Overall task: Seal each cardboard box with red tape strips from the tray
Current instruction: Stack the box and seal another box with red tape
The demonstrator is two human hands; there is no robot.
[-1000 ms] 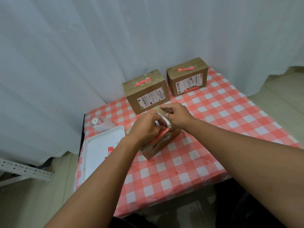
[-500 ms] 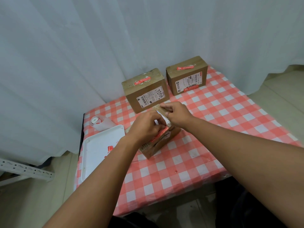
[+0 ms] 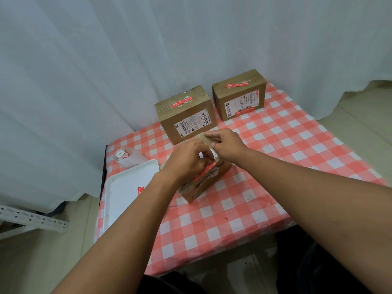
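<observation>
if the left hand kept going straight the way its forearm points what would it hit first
Probably the middle box with the handwritten label, just behind the box under the left hand; depth between them is unclear from this view.
</observation>
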